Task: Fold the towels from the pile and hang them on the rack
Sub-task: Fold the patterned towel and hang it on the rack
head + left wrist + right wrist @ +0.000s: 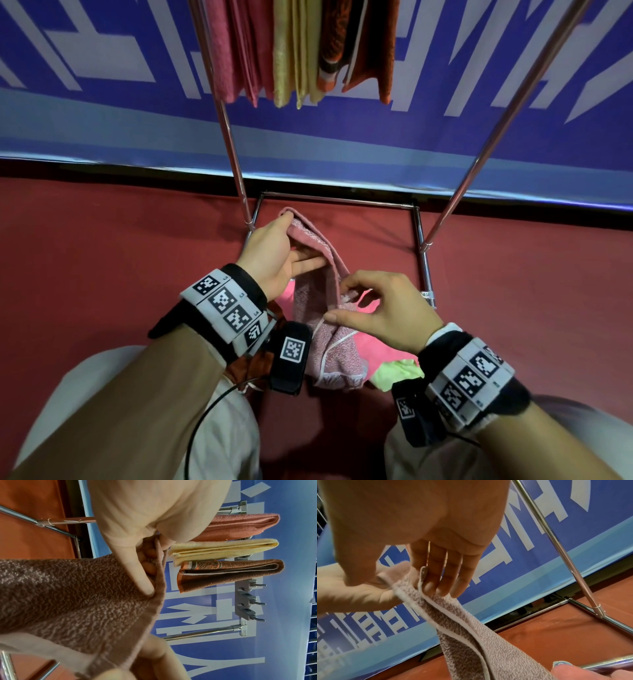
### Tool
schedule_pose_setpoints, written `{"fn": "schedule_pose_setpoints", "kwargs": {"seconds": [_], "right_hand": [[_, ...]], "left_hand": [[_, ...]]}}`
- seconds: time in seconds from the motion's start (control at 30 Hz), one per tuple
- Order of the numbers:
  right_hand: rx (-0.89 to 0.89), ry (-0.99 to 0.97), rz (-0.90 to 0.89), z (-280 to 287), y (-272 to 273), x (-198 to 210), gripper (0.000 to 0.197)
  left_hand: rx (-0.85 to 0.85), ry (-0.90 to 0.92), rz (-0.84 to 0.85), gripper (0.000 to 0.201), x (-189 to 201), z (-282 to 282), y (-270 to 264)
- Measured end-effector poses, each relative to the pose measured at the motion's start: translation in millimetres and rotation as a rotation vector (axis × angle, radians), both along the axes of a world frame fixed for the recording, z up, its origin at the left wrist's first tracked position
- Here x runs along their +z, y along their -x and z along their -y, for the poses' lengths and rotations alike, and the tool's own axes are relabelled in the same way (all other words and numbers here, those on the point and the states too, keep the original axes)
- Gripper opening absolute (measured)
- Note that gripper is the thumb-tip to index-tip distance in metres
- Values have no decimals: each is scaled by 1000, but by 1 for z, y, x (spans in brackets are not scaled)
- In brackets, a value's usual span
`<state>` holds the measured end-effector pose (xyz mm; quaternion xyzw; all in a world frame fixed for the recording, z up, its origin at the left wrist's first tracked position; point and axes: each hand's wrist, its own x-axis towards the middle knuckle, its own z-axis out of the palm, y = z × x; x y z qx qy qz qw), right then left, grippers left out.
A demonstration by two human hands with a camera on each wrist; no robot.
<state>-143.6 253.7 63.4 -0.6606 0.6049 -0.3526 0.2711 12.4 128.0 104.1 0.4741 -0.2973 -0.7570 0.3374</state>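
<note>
the left hand (pixel 270 253) gripped the top of a mottled pink terry towel with white trim (pixel 325 298); the right hand (pixel 387 308) pinched its white edge lower down. a lime-green cloth (pixel 394 375), perhaps another towel, lay beneath. above, folded pink, yellow and rust towels (pixel 294 51) hung on a chrome tube rack (pixel 237 171).

One held towel (pixel 308 308), three hung towels (pixel 240 526) (pixel 223 547) (pixel 231 572)

- A blue banner (pixel 102 51) with big white shapes stands behind, with a pale-blue strip along its lower edge
- Red floor covering (pixel 102 274) spreads from the banner's foot towards the camera
- A thin black cable (pixel 191 438) curves over light trousers (pixel 233 445) at lower left
</note>
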Motion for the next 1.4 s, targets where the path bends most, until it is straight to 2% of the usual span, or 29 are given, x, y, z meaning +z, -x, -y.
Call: {"fn": "schedule_pose_setpoints", "kwargs": {"seconds": [0.2, 0.37, 0.5, 0.7, 0.77, 0.83, 0.9, 1.03, 1.17, 1.3, 1.4], "right_hand": [[-47, 118, -39, 1, -3, -2, 40], [-138, 228, -102, 3, -1, -4, 18], [-277, 297, -89, 4, 12, 4, 13], [-409, 365, -83, 4, 25, 14, 5], [-420, 371, -108, 4, 27, 16, 3], [-423, 366, -123, 4, 27, 17, 2], [-428, 359, -142, 4, 28, 17, 1], [-424, 317, -186, 4, 32, 14, 3], [-413, 278, -242, 4, 37, 9, 4], [-442, 258, -263, 5, 40, 3, 6], [-450, 263, -259, 5, 41, 3, 7]], "left_hand": [[31, 12, -7, 35, 0, 1, 0], [29, 37, 25, 30, 0, 1, 1], [7, 194, 231, 19, -1, 3, -2], [-63, 569, 616, 37, -2, 9, -10], [-93, 645, 716, 31, -2, 10, -13], [-102, 690, 736, 19, -3, 13, -15], [-162, 741, 687, 16, -4, 13, -16], [-293, 931, 685, 51, -4, 11, -17], [-461, 1003, 719, 62, -5, 15, -20], [-634, 1097, 803, 49, 1, 13, -25], [-695, 1064, 860, 35, 7, 9, -26]]}}
